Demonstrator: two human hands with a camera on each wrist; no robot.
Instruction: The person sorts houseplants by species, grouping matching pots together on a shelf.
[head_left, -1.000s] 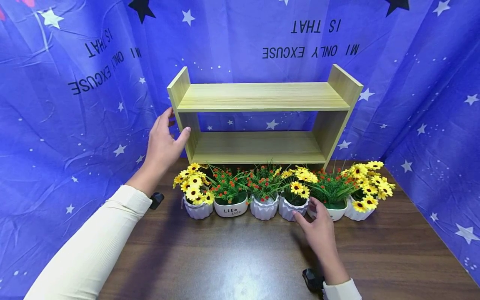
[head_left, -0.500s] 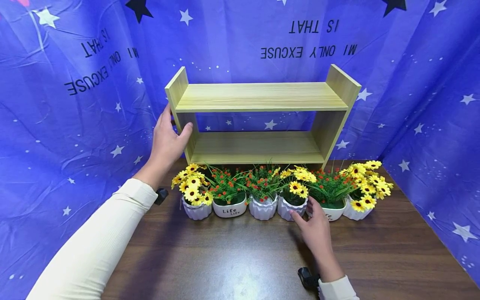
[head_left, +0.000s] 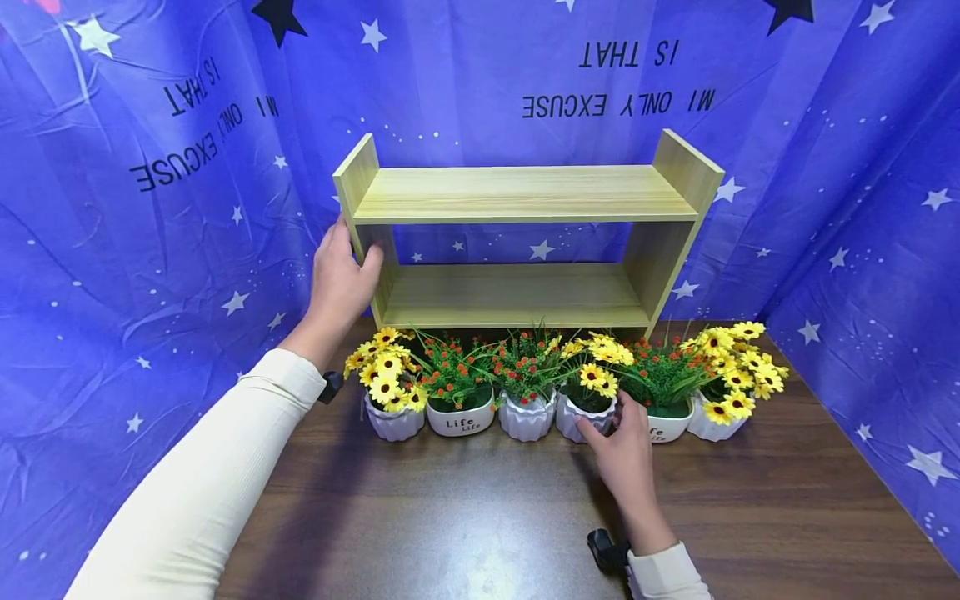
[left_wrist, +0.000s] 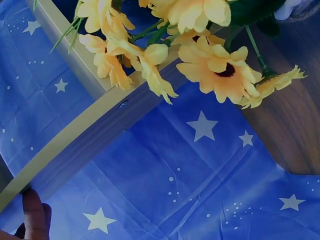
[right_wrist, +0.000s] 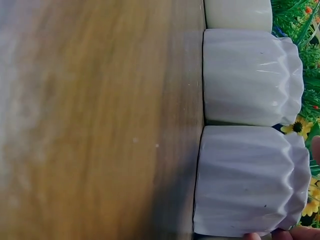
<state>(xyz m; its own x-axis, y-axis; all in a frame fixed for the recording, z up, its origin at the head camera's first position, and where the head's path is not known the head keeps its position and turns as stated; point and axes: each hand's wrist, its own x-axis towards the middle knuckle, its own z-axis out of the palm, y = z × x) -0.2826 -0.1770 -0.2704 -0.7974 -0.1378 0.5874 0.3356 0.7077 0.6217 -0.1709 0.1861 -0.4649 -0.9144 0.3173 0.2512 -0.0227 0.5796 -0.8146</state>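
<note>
My left hand (head_left: 339, 285) grips the left side panel of a pale wooden two-tier shelf (head_left: 525, 192), thumb on its inner side and fingers outside. In the left wrist view, fingers (left_wrist: 35, 215) press against the edge of the panel (left_wrist: 100, 110). My right hand (head_left: 626, 450) holds a white fluted flowerpot (head_left: 577, 425) with yellow flowers, fourth from the left in the row, thumb at its front and fingers at its right side. That pot (right_wrist: 245, 180) stands upright on the table in the right wrist view, with fingertips (right_wrist: 252, 236) along its lower side.
Along the shelf's front stand more potted flowers: a yellow one (head_left: 393, 421), a white "Life" pot (head_left: 459, 419), a fluted pot with red blooms (head_left: 527, 417), another "Life" pot (head_left: 671, 425) and a yellow one (head_left: 712, 423). Blue star-printed curtains (head_left: 465, 75) enclose the wooden table (head_left: 450, 517).
My left hand has slid closer around the shelf's side panel, its thumb moving inside. My right hand has shifted slightly left and closed in on the flowerpot. The pots keep their places.
</note>
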